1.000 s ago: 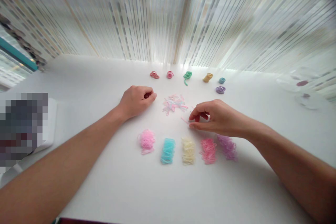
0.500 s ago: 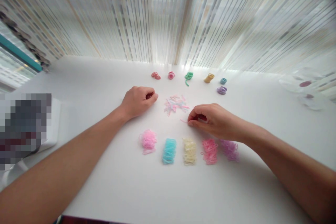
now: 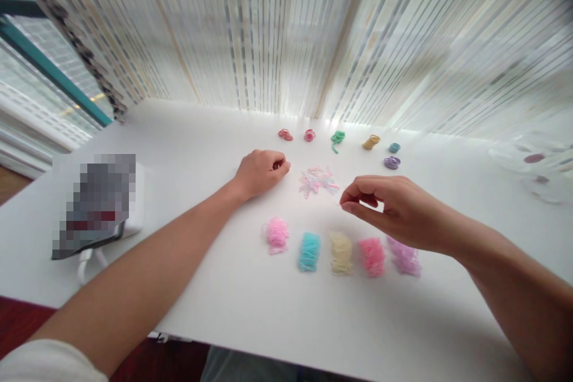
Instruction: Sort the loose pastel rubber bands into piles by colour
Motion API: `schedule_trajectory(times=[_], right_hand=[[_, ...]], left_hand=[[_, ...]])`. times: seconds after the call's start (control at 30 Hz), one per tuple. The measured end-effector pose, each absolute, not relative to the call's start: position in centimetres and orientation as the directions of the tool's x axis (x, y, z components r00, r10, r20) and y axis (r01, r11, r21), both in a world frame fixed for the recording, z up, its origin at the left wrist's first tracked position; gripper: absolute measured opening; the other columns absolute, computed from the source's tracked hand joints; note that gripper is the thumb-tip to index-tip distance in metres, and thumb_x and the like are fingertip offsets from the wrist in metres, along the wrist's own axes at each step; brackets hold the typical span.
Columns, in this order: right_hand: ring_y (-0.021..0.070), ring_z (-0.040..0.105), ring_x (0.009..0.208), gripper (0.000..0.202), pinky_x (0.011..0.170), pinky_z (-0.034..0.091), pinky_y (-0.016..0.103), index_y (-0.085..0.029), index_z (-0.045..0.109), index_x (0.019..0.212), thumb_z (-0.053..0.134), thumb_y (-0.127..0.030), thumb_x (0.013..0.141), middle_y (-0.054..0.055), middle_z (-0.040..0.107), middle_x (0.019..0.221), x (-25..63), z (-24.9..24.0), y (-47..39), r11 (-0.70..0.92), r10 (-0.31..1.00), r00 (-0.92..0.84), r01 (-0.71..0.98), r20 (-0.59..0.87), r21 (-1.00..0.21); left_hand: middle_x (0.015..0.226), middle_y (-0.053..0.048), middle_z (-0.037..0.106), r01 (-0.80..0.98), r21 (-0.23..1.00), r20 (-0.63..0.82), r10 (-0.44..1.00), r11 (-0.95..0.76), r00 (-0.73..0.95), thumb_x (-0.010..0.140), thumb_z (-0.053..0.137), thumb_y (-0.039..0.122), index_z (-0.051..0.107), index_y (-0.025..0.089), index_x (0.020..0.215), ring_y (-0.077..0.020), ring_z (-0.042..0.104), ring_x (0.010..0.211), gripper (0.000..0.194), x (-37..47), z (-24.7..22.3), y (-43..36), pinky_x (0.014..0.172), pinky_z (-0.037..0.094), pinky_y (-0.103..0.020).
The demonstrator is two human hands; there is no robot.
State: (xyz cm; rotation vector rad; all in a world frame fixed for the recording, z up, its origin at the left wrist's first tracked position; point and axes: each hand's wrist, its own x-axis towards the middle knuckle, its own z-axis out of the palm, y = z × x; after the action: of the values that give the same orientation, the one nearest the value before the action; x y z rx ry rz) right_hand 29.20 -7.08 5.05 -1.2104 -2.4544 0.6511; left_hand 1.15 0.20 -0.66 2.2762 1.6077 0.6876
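My right hand (image 3: 380, 206) is raised a little over the table, thumb and fingertips pinched on a thin pale strand (image 3: 336, 203) whose short end sticks out to the left. Just left of those fingertips lies a loose tangle of mixed pastel strands (image 3: 319, 181), pink, white and pale blue. On the tangle's other side my left hand (image 3: 262, 173) rests on the table with curled fingers; whether anything is inside them is hidden. Nearer me are bundles of strands in a row: light pink (image 3: 277, 234), turquoise (image 3: 309, 252), cream (image 3: 341, 253), deeper pink (image 3: 372, 257) and lilac (image 3: 404, 255), partly behind my right wrist.
Small coils stand along the back: red (image 3: 285, 135), pink (image 3: 310, 135), green (image 3: 338, 139), yellow (image 3: 371, 142), blue (image 3: 394, 147), purple (image 3: 392, 162). A blurred-out device (image 3: 101, 209) with a white cable sits left on the white table (image 3: 250, 304). Clear round items (image 3: 548, 185) lie right. A string curtain (image 3: 304, 30) hangs behind.
The view has swung left, so everything sits further right in the picture. My right hand has lifted slightly with the strand between its fingertips. My left hand stays resting beside the tangle.
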Motion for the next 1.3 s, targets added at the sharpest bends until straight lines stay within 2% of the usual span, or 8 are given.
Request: schedule_trajectory(times=[0.13, 0.3, 0.53, 0.87, 1.03, 1.3], right_hand=[[0.0164, 0.056, 0.064, 0.021, 0.057, 0.043, 0.03, -0.024, 0.072, 0.086, 0.061, -0.035, 0.1, 0.005, 0.073, 0.078, 26.6, 6.7, -8.5, 0.581, 0.767, -0.631, 0.613, 0.11, -0.536], [0.0163, 0.059, 0.069, 0.017, 0.064, 0.044, 0.031, -0.023, 0.073, 0.088, 0.064, -0.032, 0.099, 0.004, 0.075, 0.082, 23.3, 7.4, -8.5, 0.614, 0.731, -0.674, 0.58, 0.108, -0.535], [0.0148, 0.061, 0.069, 0.015, 0.066, 0.045, 0.029, -0.021, 0.074, 0.089, 0.064, -0.021, 0.099, 0.003, 0.077, 0.084, 21.2, 5.4, -8.0, 0.661, 0.662, -0.748, 0.555, 0.044, -0.506], [0.0154, 0.065, 0.073, 0.017, 0.07, 0.047, 0.028, -0.019, 0.074, 0.087, 0.063, -0.011, 0.097, 0.002, 0.077, 0.086, 20.4, 3.4, -7.9, 0.642, 0.663, -0.749, 0.57, -0.001, -0.513], [0.0169, 0.067, 0.077, 0.013, 0.071, 0.048, 0.029, -0.02, 0.078, 0.094, 0.066, -0.015, 0.098, 0.003, 0.079, 0.091, 20.9, 3.7, -7.7, 0.647, 0.683, -0.73, 0.589, 0.024, -0.484], [0.0139, 0.057, 0.064, 0.023, 0.059, 0.043, 0.028, -0.023, 0.078, 0.089, 0.063, -0.034, 0.103, 0.002, 0.073, 0.077, 25.4, 8.3, -7.6, 0.693, 0.713, -0.656, 0.605, 0.248, -0.392]], left_hand=[[0.068, -0.004, 0.064, 0.807, 0.475, 0.234, 0.935, -0.349, 0.267, 0.093, 0.052, 0.035, 0.053, 0.02, 0.063, -0.0169, 0.048, 0.066, 0.034, 1.2, -1.0, 0.4, 0.065, 0.027, -0.036], [0.073, -0.005, 0.068, 0.808, 0.476, 0.234, 0.936, -0.347, 0.264, 0.094, 0.053, 0.036, 0.059, 0.02, 0.065, -0.0187, 0.051, 0.069, 0.034, 1.3, -1.0, 0.3, 0.065, 0.026, -0.036], [0.075, -0.006, 0.07, 0.797, 0.491, 0.24, 0.934, -0.352, 0.265, 0.094, 0.055, 0.035, 0.058, 0.019, 0.066, -0.0183, 0.051, 0.069, 0.033, 1.5, -1.1, 0.3, 0.064, 0.024, -0.037], [0.073, -0.003, 0.067, 0.797, 0.482, 0.244, 0.929, -0.364, 0.277, 0.094, 0.052, 0.037, 0.056, 0.02, 0.066, -0.0161, 0.047, 0.067, 0.033, 1.3, -1.4, 0.3, 0.064, 0.025, -0.035], [0.073, -0.003, 0.068, 0.814, 0.462, 0.231, 0.934, -0.353, 0.274, 0.095, 0.052, 0.037, 0.057, 0.02, 0.066, -0.0165, 0.048, 0.067, 0.034, 1.3, -1.3, 0.3, 0.064, 0.024, -0.035], [0.071, -0.004, 0.066, 0.802, 0.49, 0.224, 0.938, -0.342, 0.264, 0.094, 0.052, 0.036, 0.052, 0.02, 0.063, -0.0168, 0.048, 0.066, 0.034, 1.2, -1.2, 0.2, 0.064, 0.025, -0.034]])
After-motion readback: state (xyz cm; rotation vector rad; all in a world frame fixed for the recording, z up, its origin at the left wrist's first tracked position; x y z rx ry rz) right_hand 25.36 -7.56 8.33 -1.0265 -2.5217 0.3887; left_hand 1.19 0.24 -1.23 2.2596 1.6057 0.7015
